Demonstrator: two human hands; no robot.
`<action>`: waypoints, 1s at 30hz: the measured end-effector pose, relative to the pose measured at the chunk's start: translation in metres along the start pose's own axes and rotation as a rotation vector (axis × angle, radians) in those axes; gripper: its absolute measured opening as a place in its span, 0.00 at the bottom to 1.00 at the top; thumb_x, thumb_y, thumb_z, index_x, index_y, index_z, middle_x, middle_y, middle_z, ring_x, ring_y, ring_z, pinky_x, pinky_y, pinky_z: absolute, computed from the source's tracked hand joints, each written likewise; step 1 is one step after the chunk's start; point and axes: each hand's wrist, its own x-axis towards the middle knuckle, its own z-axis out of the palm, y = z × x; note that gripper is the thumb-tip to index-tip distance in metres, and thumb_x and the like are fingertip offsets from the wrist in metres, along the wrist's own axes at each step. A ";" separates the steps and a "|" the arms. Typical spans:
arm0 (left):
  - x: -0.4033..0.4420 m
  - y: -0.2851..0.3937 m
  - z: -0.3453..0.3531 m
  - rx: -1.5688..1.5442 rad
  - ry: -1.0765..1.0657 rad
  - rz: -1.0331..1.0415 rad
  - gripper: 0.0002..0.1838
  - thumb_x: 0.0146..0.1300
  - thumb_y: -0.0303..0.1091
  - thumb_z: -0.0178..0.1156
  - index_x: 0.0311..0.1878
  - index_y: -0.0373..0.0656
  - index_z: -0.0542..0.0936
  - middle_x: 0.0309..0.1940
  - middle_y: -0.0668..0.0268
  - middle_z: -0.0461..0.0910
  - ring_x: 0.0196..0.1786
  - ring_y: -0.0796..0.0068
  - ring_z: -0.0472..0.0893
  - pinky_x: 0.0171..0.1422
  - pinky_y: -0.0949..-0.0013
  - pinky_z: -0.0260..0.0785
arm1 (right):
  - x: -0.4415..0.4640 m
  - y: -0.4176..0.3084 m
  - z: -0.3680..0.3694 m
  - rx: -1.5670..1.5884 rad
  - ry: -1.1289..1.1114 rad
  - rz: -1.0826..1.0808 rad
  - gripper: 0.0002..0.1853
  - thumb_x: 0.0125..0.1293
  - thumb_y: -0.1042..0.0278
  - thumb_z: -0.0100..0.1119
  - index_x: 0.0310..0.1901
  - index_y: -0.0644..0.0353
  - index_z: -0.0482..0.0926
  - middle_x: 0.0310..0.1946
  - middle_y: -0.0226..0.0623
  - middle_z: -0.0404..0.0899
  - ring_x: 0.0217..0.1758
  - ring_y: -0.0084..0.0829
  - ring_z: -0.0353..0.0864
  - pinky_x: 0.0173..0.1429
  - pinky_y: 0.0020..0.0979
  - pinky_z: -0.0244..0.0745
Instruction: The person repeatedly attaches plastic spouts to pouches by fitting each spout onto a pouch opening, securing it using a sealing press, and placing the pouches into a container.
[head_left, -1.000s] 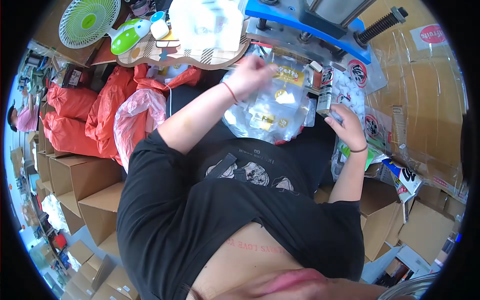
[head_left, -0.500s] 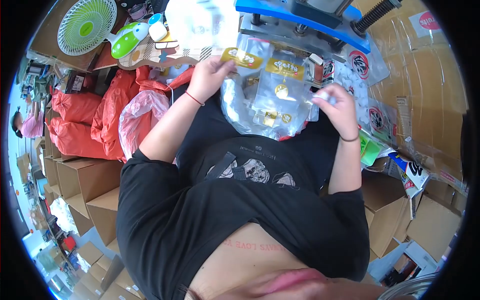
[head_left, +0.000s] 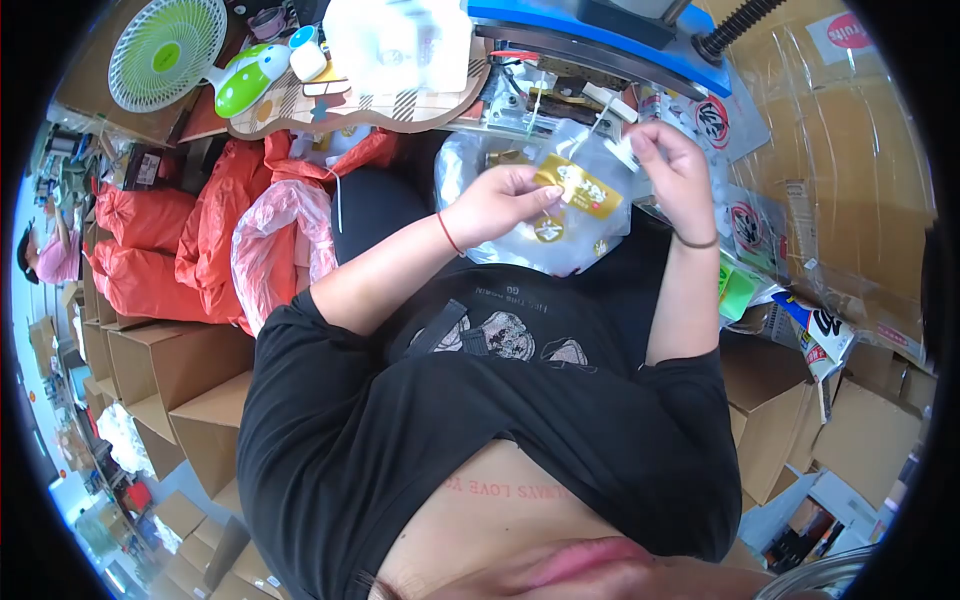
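My left hand (head_left: 510, 208) pinches a clear plastic pouch (head_left: 575, 145) by its gold printed label (head_left: 590, 192), thumb on top. The pouch is tilted over my lap. At its upper right edge, my right hand (head_left: 675, 175) has thumb and fingers closed on a small white piece (head_left: 624, 153), whose exact kind I cannot make out. Below the pouch, more clear pouches with gold print lie in a large clear plastic bag (head_left: 460, 185) on my lap.
A blue-framed press (head_left: 610, 35) stands ahead, a white stack of plastic (head_left: 398, 45) beside it. On the left are a green and white fan (head_left: 168, 55) and red bags (head_left: 225, 205). Cardboard boxes (head_left: 180, 360) sit around me; a tall carton (head_left: 850, 170) is on the right.
My left hand has moved right and down with the gold-labelled pouch, bringing it against the white piece in my right hand. My right hand has shifted slightly up.
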 end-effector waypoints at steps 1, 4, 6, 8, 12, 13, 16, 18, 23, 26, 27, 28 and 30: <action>0.001 -0.002 0.003 -0.043 -0.026 -0.060 0.15 0.74 0.38 0.59 0.53 0.36 0.82 0.40 0.68 0.85 0.45 0.83 0.81 0.54 0.74 0.74 | -0.002 0.000 -0.009 0.016 -0.118 0.047 0.10 0.73 0.64 0.61 0.39 0.64 0.82 0.41 0.28 0.84 0.45 0.18 0.77 0.52 0.24 0.72; 0.000 -0.002 0.014 -0.127 -0.067 -0.097 0.14 0.74 0.37 0.59 0.53 0.36 0.82 0.42 0.67 0.85 0.45 0.83 0.82 0.54 0.74 0.74 | -0.009 -0.004 -0.014 0.042 -0.100 -0.035 0.10 0.73 0.64 0.61 0.42 0.63 0.83 0.41 0.28 0.84 0.44 0.19 0.78 0.52 0.25 0.73; 0.003 0.000 0.018 0.034 -0.122 -0.061 0.14 0.73 0.36 0.60 0.53 0.37 0.82 0.43 0.67 0.85 0.45 0.83 0.81 0.54 0.75 0.74 | -0.010 -0.006 -0.014 0.149 0.126 0.014 0.09 0.72 0.66 0.63 0.44 0.64 0.84 0.40 0.30 0.86 0.43 0.20 0.80 0.51 0.26 0.74; 0.004 0.000 0.022 -0.014 -0.114 -0.068 0.14 0.73 0.36 0.61 0.53 0.37 0.82 0.43 0.68 0.85 0.45 0.84 0.81 0.53 0.76 0.74 | -0.007 -0.006 -0.007 0.112 0.107 0.016 0.10 0.71 0.67 0.63 0.46 0.65 0.84 0.39 0.31 0.86 0.41 0.19 0.81 0.50 0.25 0.75; 0.004 -0.003 0.026 -0.149 -0.107 -0.118 0.14 0.73 0.36 0.61 0.54 0.36 0.82 0.44 0.68 0.85 0.45 0.84 0.81 0.53 0.76 0.74 | -0.012 -0.005 -0.010 0.027 0.013 0.065 0.09 0.72 0.66 0.62 0.44 0.64 0.83 0.38 0.29 0.84 0.42 0.18 0.79 0.51 0.24 0.74; 0.004 -0.004 0.026 -0.149 -0.097 -0.113 0.14 0.73 0.36 0.61 0.54 0.36 0.82 0.44 0.68 0.85 0.45 0.84 0.81 0.53 0.76 0.74 | -0.013 0.000 -0.017 0.046 -0.015 0.064 0.09 0.72 0.66 0.62 0.43 0.64 0.83 0.38 0.28 0.84 0.42 0.18 0.78 0.51 0.24 0.73; 0.001 -0.001 0.037 -0.223 -0.109 -0.203 0.14 0.73 0.37 0.60 0.55 0.38 0.81 0.44 0.68 0.85 0.47 0.81 0.83 0.56 0.74 0.75 | -0.014 0.017 -0.021 0.014 -0.140 0.033 0.10 0.73 0.64 0.60 0.46 0.63 0.81 0.42 0.29 0.83 0.41 0.17 0.76 0.48 0.23 0.72; 0.003 -0.009 0.038 -0.240 -0.133 -0.208 0.14 0.73 0.35 0.61 0.55 0.38 0.81 0.45 0.68 0.85 0.46 0.80 0.83 0.56 0.72 0.76 | -0.017 0.014 -0.021 -0.028 -0.160 0.009 0.11 0.74 0.63 0.59 0.48 0.62 0.80 0.43 0.29 0.83 0.40 0.17 0.76 0.47 0.23 0.72; 0.015 -0.005 0.017 -0.300 0.001 -0.244 0.13 0.67 0.31 0.65 0.53 0.40 0.82 0.45 0.65 0.86 0.44 0.75 0.86 0.51 0.67 0.81 | -0.030 0.017 -0.040 -0.254 0.350 0.020 0.17 0.78 0.53 0.50 0.48 0.61 0.79 0.34 0.27 0.78 0.33 0.17 0.73 0.38 0.22 0.69; 0.037 0.008 -0.008 -0.285 0.133 -0.174 0.12 0.66 0.30 0.65 0.50 0.37 0.82 0.44 0.63 0.85 0.44 0.74 0.86 0.52 0.69 0.80 | -0.038 0.019 -0.039 -0.343 0.304 0.072 0.23 0.80 0.48 0.44 0.44 0.61 0.79 0.27 0.25 0.70 0.28 0.17 0.68 0.34 0.22 0.65; 0.043 0.011 -0.013 -0.280 0.139 -0.172 0.12 0.66 0.30 0.65 0.50 0.37 0.82 0.44 0.63 0.85 0.44 0.74 0.86 0.52 0.69 0.80 | -0.040 0.020 -0.034 -0.384 0.271 0.023 0.24 0.80 0.47 0.42 0.43 0.61 0.79 0.25 0.24 0.68 0.27 0.17 0.66 0.33 0.23 0.64; 0.048 0.015 -0.017 -0.311 0.145 -0.213 0.12 0.66 0.30 0.65 0.50 0.37 0.82 0.44 0.63 0.85 0.44 0.74 0.86 0.51 0.70 0.80 | -0.040 0.021 -0.027 -0.429 0.244 -0.003 0.22 0.81 0.50 0.43 0.44 0.62 0.78 0.27 0.29 0.71 0.29 0.22 0.69 0.36 0.24 0.66; 0.052 0.018 -0.017 -0.298 0.195 -0.242 0.15 0.67 0.31 0.64 0.54 0.36 0.79 0.46 0.60 0.84 0.44 0.73 0.86 0.53 0.71 0.78 | -0.039 0.018 -0.013 -0.564 0.277 -0.171 0.18 0.80 0.55 0.45 0.47 0.63 0.76 0.32 0.37 0.75 0.34 0.30 0.74 0.41 0.27 0.70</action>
